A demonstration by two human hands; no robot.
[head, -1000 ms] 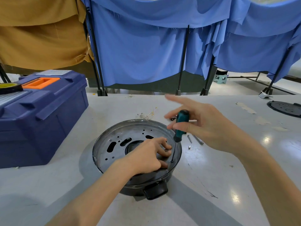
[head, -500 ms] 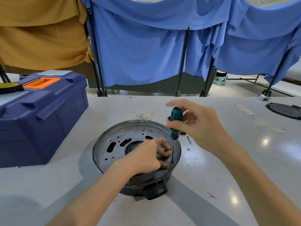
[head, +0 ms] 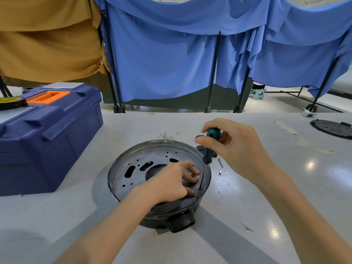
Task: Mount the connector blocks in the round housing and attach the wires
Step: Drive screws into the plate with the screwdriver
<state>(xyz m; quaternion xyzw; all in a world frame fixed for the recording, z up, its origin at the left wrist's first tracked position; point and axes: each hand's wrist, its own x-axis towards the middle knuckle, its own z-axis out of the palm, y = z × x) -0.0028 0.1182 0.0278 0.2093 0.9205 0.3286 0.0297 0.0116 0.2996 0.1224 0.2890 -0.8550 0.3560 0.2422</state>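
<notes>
Showed the round housing [head: 122, 180] near the middle of the tabletop [head: 247, 216], closer to its near edge, black handle toward the viewer. Pressed the left hand [head: 171, 181] on the right side of the perforated metal plate inside, fingers bent and slightly apart; could not tell whether they pinched any part. Gripped the screwdriver [head: 211, 141] by its green handle in the right hand [head: 238, 147], fingers and thumb clamped round it, shaft near upright, tip on the plate just beside the left fingertips. Showed thin wires [head: 171, 134] just beyond the far rim, small black parts [head: 200, 148] half hidden behind the right hand, loose screws [head: 220, 163] just right of the housing, and a blue toolbox [head: 47, 140] at the left edge.
</notes>
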